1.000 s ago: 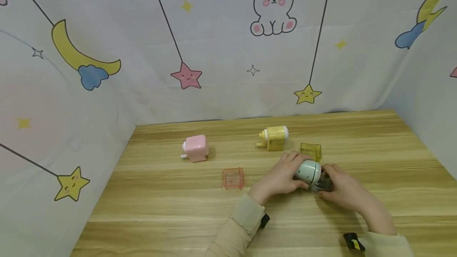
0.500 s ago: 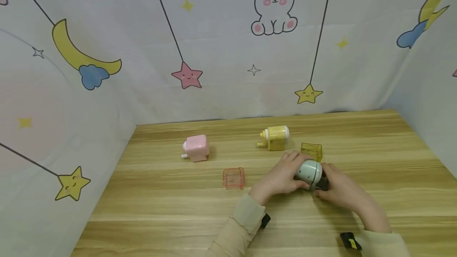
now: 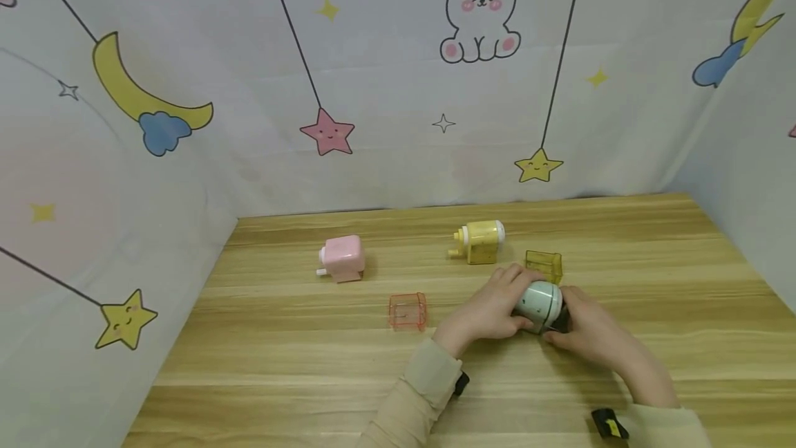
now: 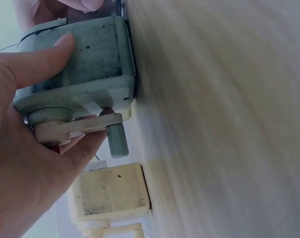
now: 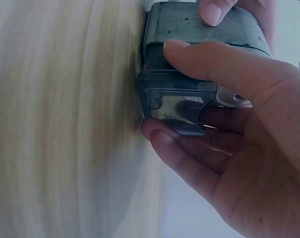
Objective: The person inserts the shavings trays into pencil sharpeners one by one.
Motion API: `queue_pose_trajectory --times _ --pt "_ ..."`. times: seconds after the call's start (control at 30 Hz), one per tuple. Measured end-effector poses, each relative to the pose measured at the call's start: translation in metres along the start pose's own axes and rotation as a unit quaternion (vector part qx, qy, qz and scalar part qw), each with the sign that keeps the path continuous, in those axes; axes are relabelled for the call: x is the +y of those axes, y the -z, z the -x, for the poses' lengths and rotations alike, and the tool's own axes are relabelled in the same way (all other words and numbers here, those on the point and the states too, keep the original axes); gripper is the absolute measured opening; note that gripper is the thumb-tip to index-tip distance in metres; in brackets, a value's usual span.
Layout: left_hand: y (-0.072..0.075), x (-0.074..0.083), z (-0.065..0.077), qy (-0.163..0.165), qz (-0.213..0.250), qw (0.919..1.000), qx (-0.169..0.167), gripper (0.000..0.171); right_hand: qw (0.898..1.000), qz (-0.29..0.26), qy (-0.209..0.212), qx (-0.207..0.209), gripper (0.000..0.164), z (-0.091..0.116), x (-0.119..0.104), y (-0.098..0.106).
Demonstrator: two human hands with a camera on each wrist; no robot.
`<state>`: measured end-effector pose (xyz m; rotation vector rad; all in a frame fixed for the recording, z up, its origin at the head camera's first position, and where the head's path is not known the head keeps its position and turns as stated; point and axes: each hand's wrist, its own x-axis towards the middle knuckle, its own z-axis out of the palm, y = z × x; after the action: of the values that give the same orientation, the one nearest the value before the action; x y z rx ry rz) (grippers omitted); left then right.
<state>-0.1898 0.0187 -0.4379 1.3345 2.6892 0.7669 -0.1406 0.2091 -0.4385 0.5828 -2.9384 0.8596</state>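
A pale green hand-crank pencil sharpener (image 3: 539, 301) lies between both hands near the table's right-centre. My left hand (image 3: 494, 306) grips its crank end, with the thumb along one side and the crank (image 4: 90, 125) beside the fingers. From the other end my right hand (image 3: 591, 330) pinches the dark see-through shavings drawer (image 5: 174, 106), thumb on one side and fingers on the other. In the right wrist view the drawer sits partly inside the sharpener's body, its outer part sticking out. Fingers hide much of it in the head view.
A yellow sharpener (image 3: 481, 242) stands behind the hands, with a yellow see-through drawer (image 3: 544, 266) just beyond the green one. Farther left are a pink sharpener (image 3: 343, 258) and a red see-through drawer (image 3: 408, 311). A printed cloth (image 3: 385, 75) walls the wooden table (image 3: 298, 379).
My right hand has moved slightly left toward the sharpener, and less of the dark drawer shows outside the body. The left hand keeps its grip in nearly the same place.
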Motion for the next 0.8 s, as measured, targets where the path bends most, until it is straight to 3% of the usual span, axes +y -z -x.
queue_pose_trajectory --times 0.8 --pt "0.0 0.0008 -0.0005 0.01 0.009 0.9999 -0.002 0.069 1.0 -0.024 0.001 0.003 0.061 -0.0028 0.0007 -0.0035"
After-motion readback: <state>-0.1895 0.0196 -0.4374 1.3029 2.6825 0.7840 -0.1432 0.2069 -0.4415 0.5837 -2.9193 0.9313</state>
